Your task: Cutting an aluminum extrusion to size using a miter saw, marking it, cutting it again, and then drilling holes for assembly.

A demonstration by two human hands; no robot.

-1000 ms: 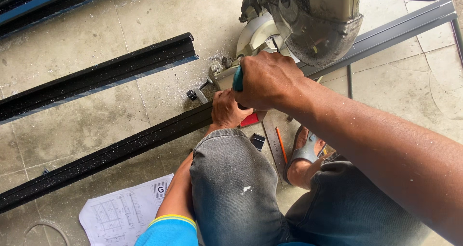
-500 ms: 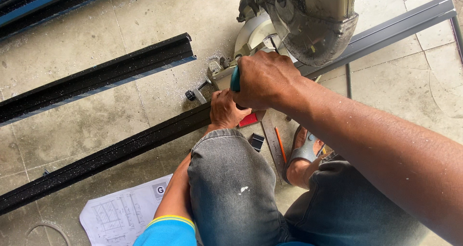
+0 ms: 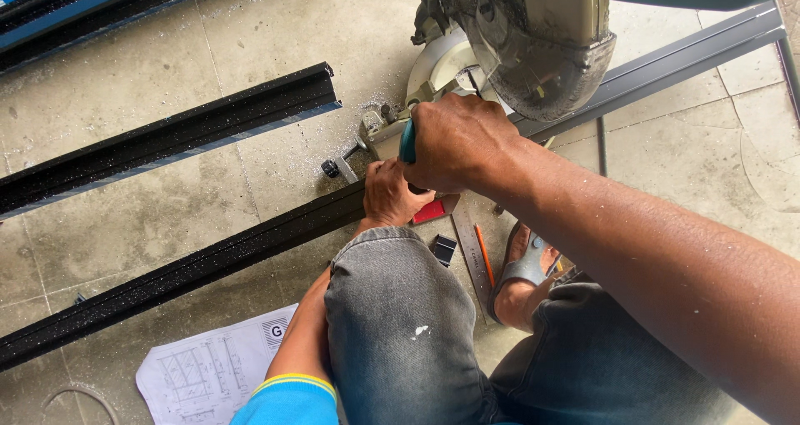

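Observation:
A mitre saw (image 3: pixel 533 42) with a grey blade guard stands on the concrete floor at top centre. My right hand (image 3: pixel 454 142) is closed around the saw's teal handle (image 3: pixel 407 146). Just below it, my left hand (image 3: pixel 392 196) presses down on a long black metal profile (image 3: pixel 192 267) that runs from the lower left up to the saw. The profile's end under the saw is hidden by my hands. My knee in grey jeans (image 3: pixel 400 325) fills the bottom centre.
A second black profile (image 3: pixel 167 137) lies cut off to the upper left. A grey profile (image 3: pixel 683 58) leads off right from the saw. A paper drawing (image 3: pixel 208 375) lies at the bottom left. A steel ruler (image 3: pixel 471 254) and an orange pencil (image 3: pixel 485 257) lie by my sandalled foot (image 3: pixel 525 275).

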